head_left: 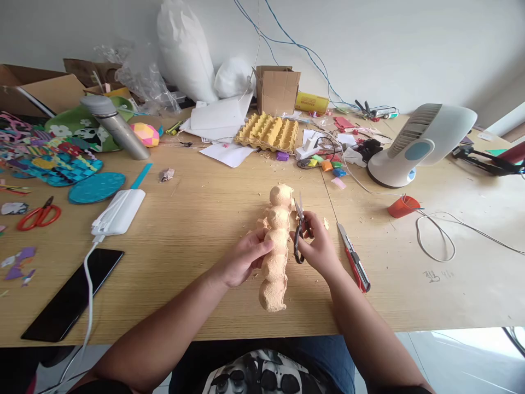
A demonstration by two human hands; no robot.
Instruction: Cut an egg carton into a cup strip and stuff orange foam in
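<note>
My left hand (241, 256) grips a strip of egg carton (278, 241) by its left side, thumb on top. The strip is a row of several pale orange cups, bottoms up, held lengthwise above the table. Fingers of my right hand (319, 241) pass through the black handles of a pair of scissors (301, 227). The scissor blades are slightly apart and point away from me, beside the strip's right edge near its far end. Torn carton scraps lie under and around the strip. A red utility knife (354, 258) lies to the right of my right hand.
A yellow egg tray (268, 133) lies farther back, before a cardboard box (278, 89). On the left are a black tablet (74, 293), a white power bank (118, 210), orange scissors (39, 214) and a steel bottle (117, 128). A white fan (418, 142) and red cup (404, 206) stand right.
</note>
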